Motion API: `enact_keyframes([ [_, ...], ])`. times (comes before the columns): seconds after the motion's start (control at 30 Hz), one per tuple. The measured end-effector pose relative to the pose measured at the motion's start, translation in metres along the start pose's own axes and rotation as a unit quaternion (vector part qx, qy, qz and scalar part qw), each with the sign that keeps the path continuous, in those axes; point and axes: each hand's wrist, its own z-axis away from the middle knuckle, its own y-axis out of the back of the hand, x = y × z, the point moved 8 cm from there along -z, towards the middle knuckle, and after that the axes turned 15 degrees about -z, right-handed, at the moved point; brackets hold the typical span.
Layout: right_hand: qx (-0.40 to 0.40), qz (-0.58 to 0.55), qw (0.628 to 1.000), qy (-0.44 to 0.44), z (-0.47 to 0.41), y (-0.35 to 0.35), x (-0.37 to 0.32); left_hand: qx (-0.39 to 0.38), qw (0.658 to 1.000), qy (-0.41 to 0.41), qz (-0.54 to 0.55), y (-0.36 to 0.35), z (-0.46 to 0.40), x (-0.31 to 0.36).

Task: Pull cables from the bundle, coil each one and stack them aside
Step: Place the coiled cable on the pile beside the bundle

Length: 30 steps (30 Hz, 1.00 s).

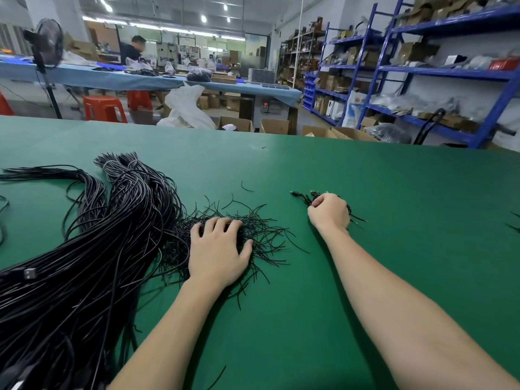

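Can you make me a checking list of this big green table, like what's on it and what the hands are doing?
Surface: green table, flat, mostly bare on the right.
Job's things: big bundle of long black cables on the left; small coiled cable under the right hand.
Clutter: pile of short thin black ties; one stray tie lying apart.
Hands: left hand spread, pressing on the tie pile; right hand curled round the small coil.
Cables: some bundle strands splay loose; a USB plug shows at the left edge.
Surroundings: blue shelves with boxes, red stools, a fan, a person at a far bench.
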Motion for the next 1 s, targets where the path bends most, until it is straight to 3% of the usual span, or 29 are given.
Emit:
enact_keyframes([
  [0.13,0.001,0.033,0.999,0.007,0.001,0.002,-0.003,0.005,1.000,0.002,0.002,0.000,-0.001,0.000],
  [0.33,0.000,0.067,0.993,0.092,0.012,0.000,-0.030,0.005,1.000,0.002,0.004,0.002,-0.002,0.001],
  [0.5,-0.087,-0.047,0.981,0.170,0.045,-0.019,-0.067,0.004,0.999,0.014,0.033,0.006,-0.002,0.000],
  [0.57,-0.138,-0.076,0.967,0.200,0.071,-0.032,-0.081,0.022,0.992,0.059,0.112,0.015,-0.004,-0.005],
  [0.63,-0.185,-0.095,0.952,0.223,0.100,-0.047,-0.094,0.044,0.956,0.126,0.259,0.024,-0.005,-0.017],
  [0.7,-0.226,-0.111,0.939,0.235,0.128,-0.061,-0.101,0.055,0.892,0.190,0.406,0.028,-0.007,-0.031],
  [0.77,-0.275,-0.111,0.925,0.238,0.155,-0.075,-0.103,0.052,0.847,0.224,0.480,0.030,-0.009,-0.041],
  [0.87,-0.325,-0.005,0.907,0.268,0.181,-0.093,-0.095,0.030,0.824,0.236,0.514,0.029,-0.012,-0.048],
  [1.0,-0.343,0.073,0.898,0.265,0.181,-0.099,-0.089,0.003,0.825,0.214,0.522,0.029,-0.017,-0.046],
])
